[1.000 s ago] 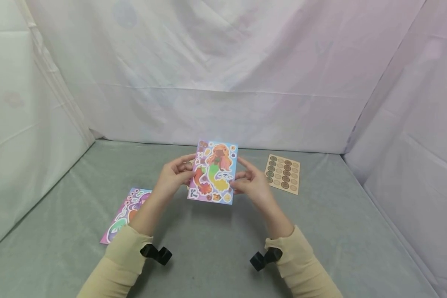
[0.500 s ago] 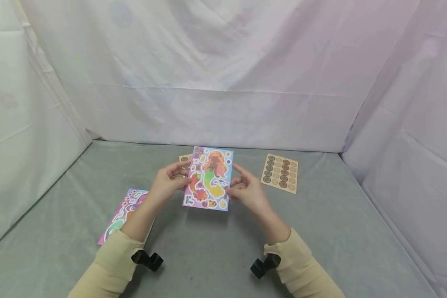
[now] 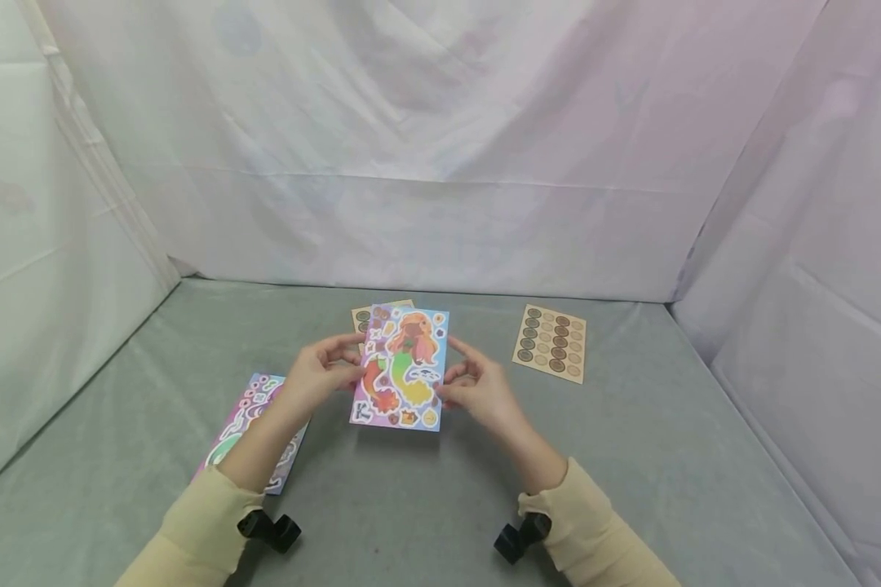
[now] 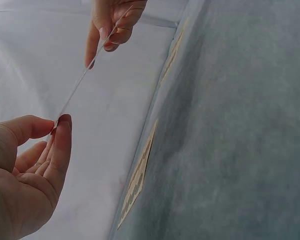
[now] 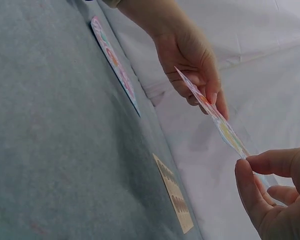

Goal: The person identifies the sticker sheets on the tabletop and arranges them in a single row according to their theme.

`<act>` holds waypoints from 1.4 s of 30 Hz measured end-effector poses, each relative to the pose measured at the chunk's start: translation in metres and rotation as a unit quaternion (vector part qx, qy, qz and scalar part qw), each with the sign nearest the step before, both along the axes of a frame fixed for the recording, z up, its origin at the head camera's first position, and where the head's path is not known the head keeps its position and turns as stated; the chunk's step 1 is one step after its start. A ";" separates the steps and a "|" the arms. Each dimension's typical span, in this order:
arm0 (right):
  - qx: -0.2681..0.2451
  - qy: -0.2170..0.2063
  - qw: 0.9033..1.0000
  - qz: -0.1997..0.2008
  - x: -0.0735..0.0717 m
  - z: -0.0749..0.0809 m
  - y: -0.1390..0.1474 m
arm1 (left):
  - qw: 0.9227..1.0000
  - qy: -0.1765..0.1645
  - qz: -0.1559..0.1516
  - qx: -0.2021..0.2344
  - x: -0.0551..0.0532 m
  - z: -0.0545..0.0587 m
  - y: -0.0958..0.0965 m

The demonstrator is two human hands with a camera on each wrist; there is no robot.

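Note:
A mermaid sticker sheet [image 3: 402,367] with a pink, purple and blue ground is held up above the table between both hands. My left hand [image 3: 319,371] pinches its left edge between thumb and fingers. On the opposite edge my right hand [image 3: 480,390] pinches it the same way. Both wrist views show the sheet nearly edge-on, thin and raised off the grey surface, with the left hand [image 4: 35,165] and right hand [image 5: 275,185] at its two ends.
A second mermaid sticker sheet [image 3: 289,461] lies at the left, partly under the left forearm. Behind the held sheet, a tan sheet of round stickers [image 3: 360,316] is mostly hidden. Another tan sheet [image 3: 551,342] lies at the back right. White cloth walls [image 3: 426,228] enclose the grey table.
Both hands have brought the mermaid sticker sheet lower and slightly left, nearer the body. More of the tan sheet behind it now shows.

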State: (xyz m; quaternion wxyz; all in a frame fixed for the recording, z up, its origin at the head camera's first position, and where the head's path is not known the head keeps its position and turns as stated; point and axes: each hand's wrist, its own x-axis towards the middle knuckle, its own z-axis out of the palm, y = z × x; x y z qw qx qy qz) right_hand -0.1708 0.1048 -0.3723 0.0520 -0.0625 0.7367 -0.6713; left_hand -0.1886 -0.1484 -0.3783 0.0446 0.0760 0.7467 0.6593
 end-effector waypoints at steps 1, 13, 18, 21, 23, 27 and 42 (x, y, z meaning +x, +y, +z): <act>-0.001 0.000 1.000 0.003 0.000 -0.001 0.000 | 1.000 -0.001 -0.002 -0.007 0.001 -0.001 -0.002; 0.018 -0.026 0.999 0.027 0.004 -0.011 -0.007 | 0.998 0.013 -0.022 -0.052 0.012 -0.007 -0.017; 0.022 -0.030 0.999 0.038 0.009 -0.005 -0.009 | 0.998 0.016 -0.028 -0.056 0.013 -0.010 -0.020; 0.020 -0.029 0.998 0.043 0.010 -0.006 -0.010 | 0.998 0.014 -0.029 -0.055 0.014 -0.011 -0.021; 0.017 -0.026 0.999 0.044 0.009 -0.011 -0.011 | 0.998 0.011 -0.029 -0.054 0.015 -0.012 -0.021; 0.013 -0.018 0.999 0.049 0.008 -0.018 -0.012 | 0.998 0.001 -0.029 -0.061 0.018 -0.011 -0.023; 0.014 -0.024 0.998 0.059 0.012 -0.027 -0.017 | 0.993 -0.001 -0.032 -0.112 0.021 -0.017 -0.031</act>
